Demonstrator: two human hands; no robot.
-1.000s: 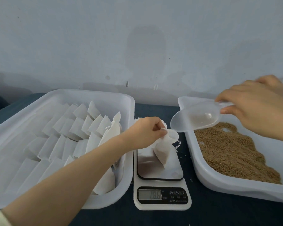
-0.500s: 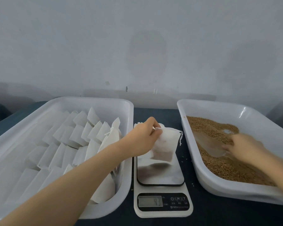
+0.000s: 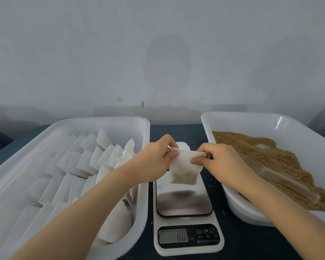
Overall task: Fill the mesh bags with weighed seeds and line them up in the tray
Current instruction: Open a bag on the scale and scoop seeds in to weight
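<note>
Right hand (image 3: 222,163) off scoop (image 3: 283,178), onto bag (image 3: 184,170)

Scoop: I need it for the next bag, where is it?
In the head view, the scoop lies on the seeds in the right tray, just right of the right hand.

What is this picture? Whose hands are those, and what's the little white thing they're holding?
There is no machine here, just a person. The camera sits on the person's head and looks down, so you see their own arms reaching out. The left hand and right hand both pinch the top of a small white mesh bag, held above a kitchen scale that reads 0.0. On the left, a white tray holds rows of bags leaning on one another. On the right, another tray holds brown seeds, with a clear scoop lying in them. Everything sits on a dark table.
</note>
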